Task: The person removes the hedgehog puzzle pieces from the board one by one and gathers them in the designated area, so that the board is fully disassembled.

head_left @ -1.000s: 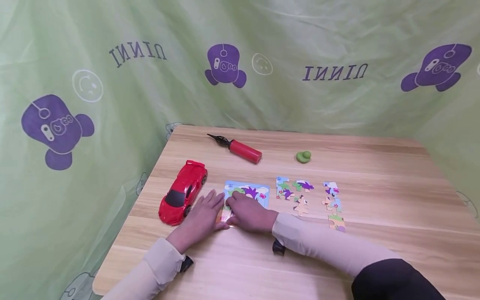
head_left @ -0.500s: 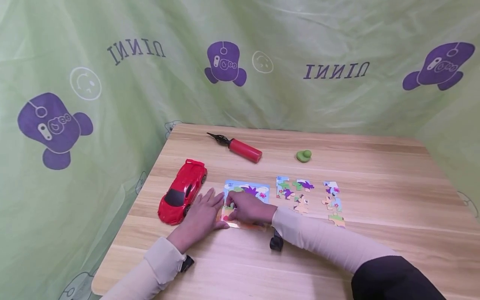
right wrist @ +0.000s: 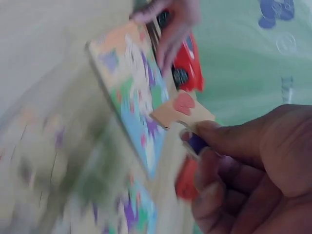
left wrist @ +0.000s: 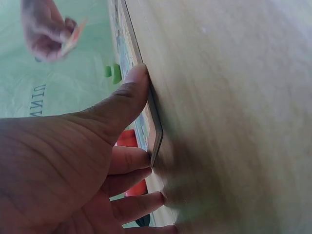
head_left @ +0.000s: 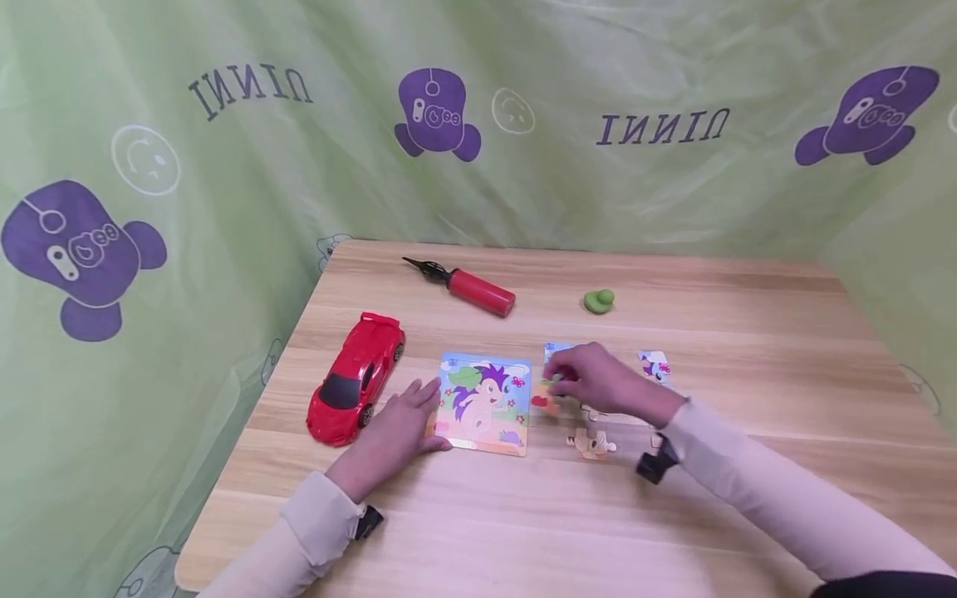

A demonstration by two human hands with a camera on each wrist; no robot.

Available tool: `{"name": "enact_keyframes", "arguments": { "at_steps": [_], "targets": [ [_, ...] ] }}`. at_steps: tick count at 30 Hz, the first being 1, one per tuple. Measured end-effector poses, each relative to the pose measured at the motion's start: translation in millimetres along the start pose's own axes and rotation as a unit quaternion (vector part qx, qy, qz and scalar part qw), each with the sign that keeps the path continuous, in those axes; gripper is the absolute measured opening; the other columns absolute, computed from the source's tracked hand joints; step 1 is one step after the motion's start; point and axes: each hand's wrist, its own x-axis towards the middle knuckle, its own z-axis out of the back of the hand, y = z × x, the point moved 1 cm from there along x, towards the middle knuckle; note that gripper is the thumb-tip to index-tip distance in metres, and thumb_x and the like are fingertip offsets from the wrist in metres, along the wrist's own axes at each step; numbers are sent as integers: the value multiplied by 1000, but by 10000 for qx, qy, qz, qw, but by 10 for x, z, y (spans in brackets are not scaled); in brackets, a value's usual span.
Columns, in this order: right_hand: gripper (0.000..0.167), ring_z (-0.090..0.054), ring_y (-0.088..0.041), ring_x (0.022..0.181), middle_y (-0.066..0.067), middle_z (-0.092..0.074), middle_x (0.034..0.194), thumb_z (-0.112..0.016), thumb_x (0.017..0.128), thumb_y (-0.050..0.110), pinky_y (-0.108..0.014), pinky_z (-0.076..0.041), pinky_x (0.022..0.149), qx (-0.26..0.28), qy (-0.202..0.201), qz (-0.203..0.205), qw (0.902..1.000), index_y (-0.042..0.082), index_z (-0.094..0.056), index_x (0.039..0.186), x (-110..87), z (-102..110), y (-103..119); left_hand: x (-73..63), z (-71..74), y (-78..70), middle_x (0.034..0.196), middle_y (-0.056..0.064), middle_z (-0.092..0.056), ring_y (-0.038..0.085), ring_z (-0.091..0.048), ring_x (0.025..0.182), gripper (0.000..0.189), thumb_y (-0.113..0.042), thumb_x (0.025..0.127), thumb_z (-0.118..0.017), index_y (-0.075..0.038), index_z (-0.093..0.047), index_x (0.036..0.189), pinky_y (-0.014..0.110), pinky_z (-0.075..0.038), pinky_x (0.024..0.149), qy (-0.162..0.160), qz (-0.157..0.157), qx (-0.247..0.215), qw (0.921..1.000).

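Note:
My left hand (head_left: 392,428) rests at the left side of a square picture puzzle board (head_left: 486,407) showing a purple-haired hedgehog. In the left wrist view the thumb (left wrist: 136,75) touches the front edge of the board, and the other fingertips meet its corner and the table. My right hand (head_left: 598,382) is raised to the right of the board, over the loose pieces. Between its thumb and fingers it pinches a puzzle piece (right wrist: 180,109), orange with a red shape. Below it lie several loose jigsaw pieces (head_left: 591,444), partly hidden by the hand.
A red toy car (head_left: 355,378) stands left of the board, close to my left hand. Behind lie a red hand pump (head_left: 478,291) with a black nozzle and a small green toy (head_left: 599,301). Green printed cloth (head_left: 523,191) hangs around the wooden table.
My right hand has left the board's lower left and moved right, carrying the puzzle piece above the loose ones. The board's picture is now uncovered. My left hand has stayed at its edge.

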Motion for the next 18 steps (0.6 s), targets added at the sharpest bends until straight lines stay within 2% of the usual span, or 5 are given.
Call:
{"name": "enact_keyframes", "arguments": {
  "at_steps": [4, 7, 14, 18],
  "targets": [
    [4, -53, -10, 69, 4, -68, 79, -74, 89, 11, -22, -47, 62, -241, 102, -8, 9997, 12, -73, 92, -239, 139, -223, -10, 23, 8, 161, 9, -40, 38, -38, 148, 86, -55, 82, -75, -5, -49, 147, 57, -43, 111, -6, 0, -47, 10000],
    [1, -51, -10, 69, 5, -68, 78, -74, 89, 12, -21, -44, 61, -251, 200, -56, 9995, 13, -74, 89, -281, 122, -288, -25, 51, 30, 160, 10, -41, 38, -38, 147, 86, -54, 81, -76, -4, -49, 147, 57, -43, 111, -2, 46, -42, 10000],
    [4, -52, -10, 70, 5, -67, 77, -76, 87, 11, -21, -46, 64, -91, 481, 104, 9987, 13, -76, 91, -59, -54, -239, -7, 54, 42, 161, 10, -39, 38, -38, 148, 88, -54, 81, -76, -5, -47, 148, 53, -42, 113, 65, 76, -32, 9999],
    [2, -53, -10, 69, 4, -66, 75, -76, 87, 11, -23, -46, 65, -83, 786, -66, 9969, 11, -75, 89, 69, -152, -203, 25, 43, 4, 161, 9, -39, 38, -37, 149, 89, -53, 80, -77, -5, -47, 148, 53, -41, 114, 169, 52, -145, 9997]
  ]
}}
